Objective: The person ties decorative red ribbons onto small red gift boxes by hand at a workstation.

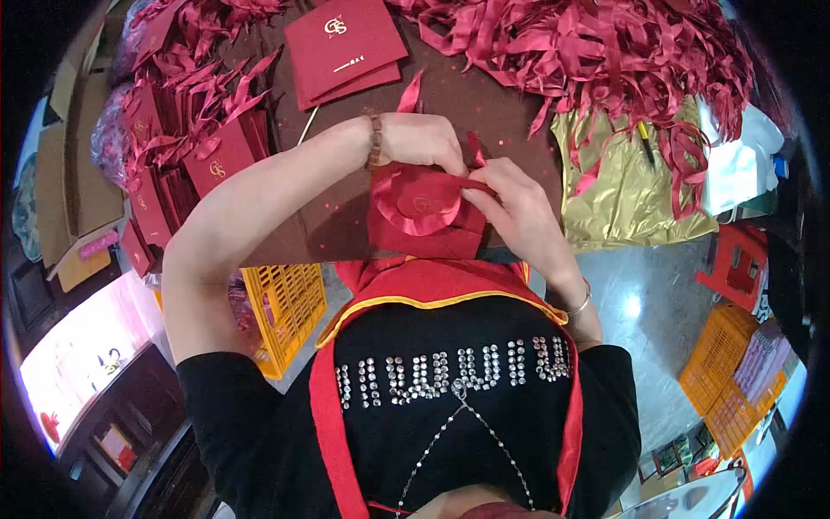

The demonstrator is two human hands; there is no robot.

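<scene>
A dark red card (393, 240) with a small gold mark lies at the table's near edge, in front of my body. A wide loop of red satin ribbon (417, 226) rests across its face. My right hand (519, 208) is closed, pinching the ribbon between thumb and fingers at the card's upper right corner. From above the card reaches my left hand (424, 143), its fingers bent down and closed at the ribbon beside the right fingertips. The left fingertips are partly hidden. A short ribbon end sticks up between the two hands.
Two larger red cards (346, 48) lie at the back of the brown table (303, 221). Stacked ribboned cards (220, 160) stand at left. A heap of red ribbons (596, 52) and gold plastic sheeting (618, 195) with a pen (646, 143) are at right. Orange crates (294, 303) stand below.
</scene>
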